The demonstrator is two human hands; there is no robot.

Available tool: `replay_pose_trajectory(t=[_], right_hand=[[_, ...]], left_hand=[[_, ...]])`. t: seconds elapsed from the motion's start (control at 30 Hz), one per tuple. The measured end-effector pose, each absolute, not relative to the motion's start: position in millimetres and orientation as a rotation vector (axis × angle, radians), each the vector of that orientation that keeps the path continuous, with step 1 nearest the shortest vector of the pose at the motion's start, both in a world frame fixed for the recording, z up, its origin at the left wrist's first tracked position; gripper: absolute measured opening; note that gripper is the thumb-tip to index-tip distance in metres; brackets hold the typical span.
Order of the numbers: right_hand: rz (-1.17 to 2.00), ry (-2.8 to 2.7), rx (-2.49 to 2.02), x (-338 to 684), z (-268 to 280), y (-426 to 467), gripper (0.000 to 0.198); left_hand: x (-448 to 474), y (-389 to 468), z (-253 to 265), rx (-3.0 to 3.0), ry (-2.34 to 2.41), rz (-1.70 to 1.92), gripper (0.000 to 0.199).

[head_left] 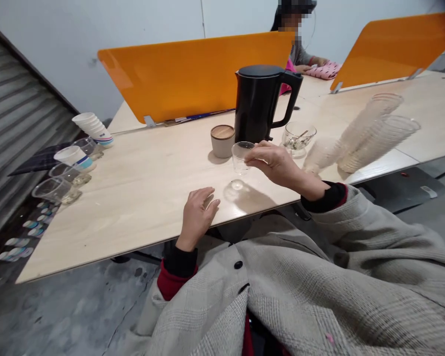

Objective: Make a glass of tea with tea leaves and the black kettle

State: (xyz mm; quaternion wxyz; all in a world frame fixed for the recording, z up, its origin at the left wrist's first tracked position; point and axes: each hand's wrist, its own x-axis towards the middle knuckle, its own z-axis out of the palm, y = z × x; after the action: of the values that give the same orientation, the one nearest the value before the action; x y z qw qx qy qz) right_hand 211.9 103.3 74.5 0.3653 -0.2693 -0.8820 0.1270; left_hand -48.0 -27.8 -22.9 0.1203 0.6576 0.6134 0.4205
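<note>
- A clear cup [239,161] is being held near the centre of the frame, above the worktop [133,198], pinched by the thumb and fingers of the right hand [276,163].
- Its open mouth is being pointed upward, its long axis being held nearly upright.
- The left hand [198,212], below and left of centre, is being held open, fingers loosely curved, nothing being gripped.
- Thin, smooth, see-through material is being shown in the cup, its round wall being narrowed toward the base.
- Above it, a black kettle [254,106] with a looped handle is being seen, just beside a squat grey jar [223,146] with a wood-grained lid.
- At the right, tall, ribbed stacks of clear cups [381,143] are being seen leaning toward the upper right.
</note>
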Motion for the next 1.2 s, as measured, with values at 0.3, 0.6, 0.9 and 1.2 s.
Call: replay_pose_trajectory(t=[0.3, 0.6, 0.9, 1.2], right_hand=[[0.529, -2.38, -0.536, 198, 50, 115, 0.027], [0.584, -2.396, -0.453, 197, 33, 129, 0.025], [0.572, -2.427, -0.401, 197, 28, 135, 0.022], [0.449, -2.387, -0.353, 193, 20, 156, 0.023]], left_hand=[[-46, -27, -22, 1.946, 1.809, 1.167, 0.032], [-45, -28, -20, 1.949, 1.821, 1.144, 0.032], [-46, -28, -23, 1.998, 1.816, 1.148, 0.03], [-46, -28, -24, 2.01, 1.797, 1.185, 0.028]])
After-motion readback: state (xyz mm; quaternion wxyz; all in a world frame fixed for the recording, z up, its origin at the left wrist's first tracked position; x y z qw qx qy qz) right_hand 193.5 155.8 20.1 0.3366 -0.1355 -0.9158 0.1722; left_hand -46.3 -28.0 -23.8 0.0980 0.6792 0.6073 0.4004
